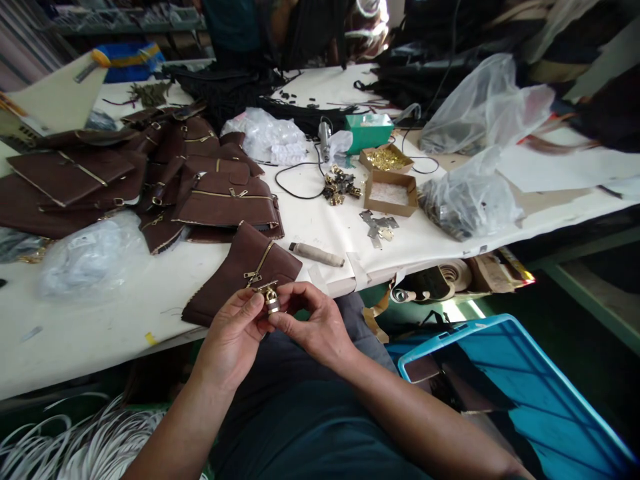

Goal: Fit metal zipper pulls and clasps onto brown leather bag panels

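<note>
Between my two hands, over the table's front edge, is a small brass-coloured metal clasp. My left hand pinches it from the left with thumb and fingers. From the right, my right hand grips it between thumb and forefinger. Just behind the hands lies a dark brown leather piece with a zip, its front edge hanging near the table edge. A wrapped grey rod-like tool rests on the table to its right. Flat metal plates lie farther right.
Brown leather bags are piled at the left, beside a plastic bag. Small boxes, metal clasps and clear bags stand at the right. A blue crate is low at the right, white strips low left.
</note>
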### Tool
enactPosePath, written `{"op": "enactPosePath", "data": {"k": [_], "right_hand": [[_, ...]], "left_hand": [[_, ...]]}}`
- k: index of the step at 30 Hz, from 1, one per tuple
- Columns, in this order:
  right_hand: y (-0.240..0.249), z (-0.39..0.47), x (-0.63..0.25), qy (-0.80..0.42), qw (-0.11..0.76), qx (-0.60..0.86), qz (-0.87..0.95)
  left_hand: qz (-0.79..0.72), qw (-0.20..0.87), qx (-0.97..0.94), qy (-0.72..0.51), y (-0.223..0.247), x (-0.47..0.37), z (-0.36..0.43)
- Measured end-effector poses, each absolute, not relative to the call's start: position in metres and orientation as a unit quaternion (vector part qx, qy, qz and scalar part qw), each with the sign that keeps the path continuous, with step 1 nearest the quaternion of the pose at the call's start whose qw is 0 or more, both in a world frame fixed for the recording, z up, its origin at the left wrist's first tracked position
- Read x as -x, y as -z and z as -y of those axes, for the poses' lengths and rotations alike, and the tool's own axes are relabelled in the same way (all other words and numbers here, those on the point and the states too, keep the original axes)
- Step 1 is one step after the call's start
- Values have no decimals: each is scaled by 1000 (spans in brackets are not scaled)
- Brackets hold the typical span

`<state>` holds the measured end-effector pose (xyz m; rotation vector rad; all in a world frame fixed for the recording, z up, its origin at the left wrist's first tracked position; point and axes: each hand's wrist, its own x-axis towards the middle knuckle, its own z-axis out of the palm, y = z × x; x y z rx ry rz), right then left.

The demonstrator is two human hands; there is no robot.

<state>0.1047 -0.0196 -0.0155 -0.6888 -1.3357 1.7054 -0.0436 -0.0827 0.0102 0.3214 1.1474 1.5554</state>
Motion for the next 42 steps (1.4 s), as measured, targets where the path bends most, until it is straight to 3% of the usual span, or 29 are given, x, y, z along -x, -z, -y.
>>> {"op": "enactPosePath", "data": {"k": [7,21,28,42], "right_hand": [[1,10,-106,-613,439,300,585],[17,0,-101,-906,284,225,219],[20,8,-102,-939,269,164,138],[25,10,-98,-918,280,223,171]], "left_hand": [[-504,536,-166,-657,-9,40,80],[-608,397,-309,-614,-11,46,76],[-613,340,-339,-627,-10,45,77],[-604,404,-246,-642,-13,41,73]]}}
